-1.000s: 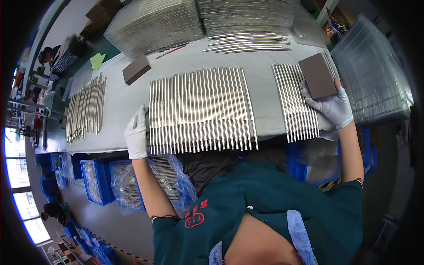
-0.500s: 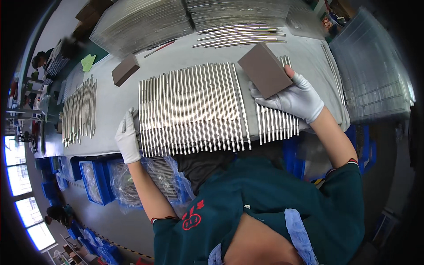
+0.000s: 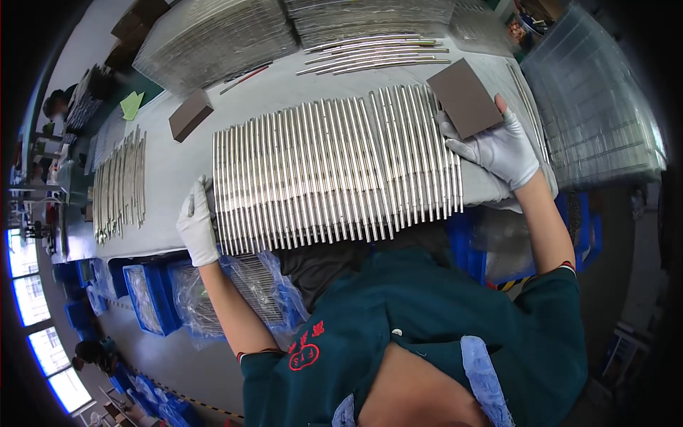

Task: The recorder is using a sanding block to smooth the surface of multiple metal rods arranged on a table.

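A wide row of shiny metal rods [image 3: 299,174] lies side by side across the grey-covered table in front of me. Its right-hand part sits against the rest, set slightly higher at the far ends. My left hand [image 3: 197,224], in a white glove, rests beside the row's left end, fingers extended and close together, holding nothing I can see. In my right hand [image 3: 501,149], also gloved, is a flat brown rectangular block [image 3: 466,98], gripped between thumb and fingers. It is raised just past the row's right end, partly covering the far tips of the last rods.
A second brown block [image 3: 191,115] lies at the back left, near another group of rods [image 3: 121,185]. More rods [image 3: 373,55] lie at the back. Stacked clear plastic trays [image 3: 217,43] line the far edge; others [image 3: 597,107] stand right. Blue crates [image 3: 153,299] sit below the table.
The separate right-hand rods have come left against the main row, closing the gap. My right hand has shifted right with the block. My left hand stays by the left end.
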`<control>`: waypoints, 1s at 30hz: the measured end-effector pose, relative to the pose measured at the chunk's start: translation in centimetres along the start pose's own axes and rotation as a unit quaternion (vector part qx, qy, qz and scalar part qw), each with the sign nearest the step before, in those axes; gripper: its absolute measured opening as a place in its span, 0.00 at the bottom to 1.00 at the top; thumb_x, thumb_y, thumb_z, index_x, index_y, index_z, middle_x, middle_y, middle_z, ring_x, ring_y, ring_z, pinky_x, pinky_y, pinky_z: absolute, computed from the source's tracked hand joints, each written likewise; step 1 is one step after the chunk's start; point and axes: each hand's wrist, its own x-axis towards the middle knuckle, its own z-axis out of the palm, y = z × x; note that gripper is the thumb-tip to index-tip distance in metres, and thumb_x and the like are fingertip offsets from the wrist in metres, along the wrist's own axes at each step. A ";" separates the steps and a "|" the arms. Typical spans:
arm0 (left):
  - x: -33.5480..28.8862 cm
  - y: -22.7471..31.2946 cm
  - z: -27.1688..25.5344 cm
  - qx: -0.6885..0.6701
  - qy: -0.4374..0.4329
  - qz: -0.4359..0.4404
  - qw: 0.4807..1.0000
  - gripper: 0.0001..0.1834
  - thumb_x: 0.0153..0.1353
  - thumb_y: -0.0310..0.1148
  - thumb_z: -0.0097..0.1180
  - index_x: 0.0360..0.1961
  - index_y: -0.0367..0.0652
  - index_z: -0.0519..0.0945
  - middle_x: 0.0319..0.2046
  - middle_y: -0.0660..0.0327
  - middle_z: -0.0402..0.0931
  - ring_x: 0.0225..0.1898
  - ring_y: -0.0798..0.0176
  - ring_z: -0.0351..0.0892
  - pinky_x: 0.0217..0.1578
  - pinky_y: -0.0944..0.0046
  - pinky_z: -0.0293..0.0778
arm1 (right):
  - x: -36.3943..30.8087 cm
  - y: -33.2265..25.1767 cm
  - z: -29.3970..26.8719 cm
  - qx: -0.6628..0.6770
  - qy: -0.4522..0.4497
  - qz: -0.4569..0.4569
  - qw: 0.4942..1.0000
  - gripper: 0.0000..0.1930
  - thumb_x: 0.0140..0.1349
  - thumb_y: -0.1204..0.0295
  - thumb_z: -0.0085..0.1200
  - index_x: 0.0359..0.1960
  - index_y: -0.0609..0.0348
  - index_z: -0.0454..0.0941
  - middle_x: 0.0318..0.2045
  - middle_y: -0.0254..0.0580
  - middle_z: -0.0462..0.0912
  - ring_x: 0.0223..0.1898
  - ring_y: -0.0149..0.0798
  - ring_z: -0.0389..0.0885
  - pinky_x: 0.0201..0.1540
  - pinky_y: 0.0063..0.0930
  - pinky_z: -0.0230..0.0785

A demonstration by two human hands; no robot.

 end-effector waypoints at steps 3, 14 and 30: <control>0.3 -0.4 -0.4 -0.020 -0.019 0.004 1.000 0.17 0.67 0.35 0.51 0.50 0.33 0.78 0.45 0.54 0.80 0.47 0.68 0.78 0.51 0.70 0.70 | 1.9 1.1 1.2 0.024 0.011 0.043 0.999 0.36 0.63 0.55 0.52 0.65 0.63 0.52 0.61 0.59 0.59 0.60 0.62 0.64 0.58 0.58 0.67; -9.6 11.1 10.7 0.217 -0.362 0.441 0.792 0.36 0.53 0.51 0.60 0.57 0.38 0.69 0.54 0.47 0.69 0.60 0.45 0.65 0.61 0.48 0.57 | 16.2 -0.7 3.2 -0.389 -0.161 -0.005 0.907 0.36 0.64 0.50 0.49 0.65 0.61 0.56 0.58 0.55 0.68 0.59 0.48 0.69 0.61 0.41 0.66; -11.8 11.3 16.2 0.176 -0.426 0.511 0.726 0.40 0.50 0.52 0.60 0.62 0.47 0.64 0.58 0.48 0.64 0.61 0.44 0.60 0.62 0.43 0.53 | 14.2 -4.2 0.3 -0.306 -0.135 -0.019 0.942 0.33 0.62 0.51 0.52 0.60 0.63 0.63 0.53 0.46 0.74 0.53 0.39 0.75 0.59 0.33 0.67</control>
